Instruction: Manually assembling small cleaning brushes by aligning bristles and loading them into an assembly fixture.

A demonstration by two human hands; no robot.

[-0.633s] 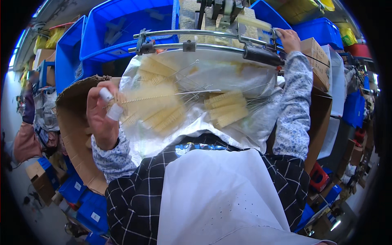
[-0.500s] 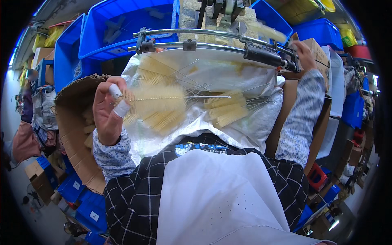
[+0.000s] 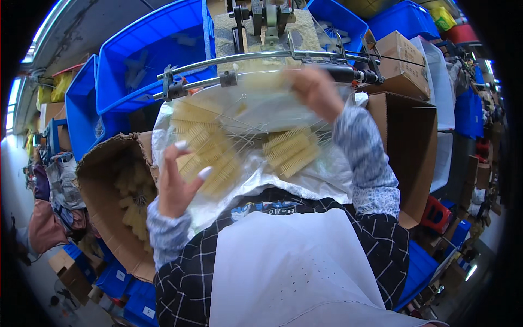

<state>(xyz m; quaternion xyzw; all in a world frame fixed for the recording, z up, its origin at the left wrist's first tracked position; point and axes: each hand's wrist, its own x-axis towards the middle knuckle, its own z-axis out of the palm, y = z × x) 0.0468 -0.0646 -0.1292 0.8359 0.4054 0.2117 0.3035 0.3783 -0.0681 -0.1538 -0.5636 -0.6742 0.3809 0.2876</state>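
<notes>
My left hand (image 3: pixel 180 188), its thumb and one finger wrapped in white tape, is open at the left edge of a pile of pale-bristled bottle brushes (image 3: pixel 210 155). Nothing shows between its spread fingers. Blurred by motion, my right hand (image 3: pixel 318 92) is closed in front of the metal bar of the machine. From its fingertips a pale, smeared bottle brush (image 3: pixel 264 80) stretches leftward. A second group of bottle brushes (image 3: pixel 291 151) lies to the right on the white sheet (image 3: pixel 256 182), wire stems pointing right. Thin looped wire stems of the left pile cross the middle.
The machine's rods (image 3: pixel 204 83) span the far side. Blue bins (image 3: pixel 155 60) stand far left, with another blue bin (image 3: pixel 348 27) behind right. A cardboard box (image 3: pixel 103 196) holding brushes is at my left; an open cardboard box (image 3: pixel 406 158) stands at my right.
My left hand has let go of the brush, which it held over the pile, and moved down. My right hand has swung left and nearer from the bar's right end.
</notes>
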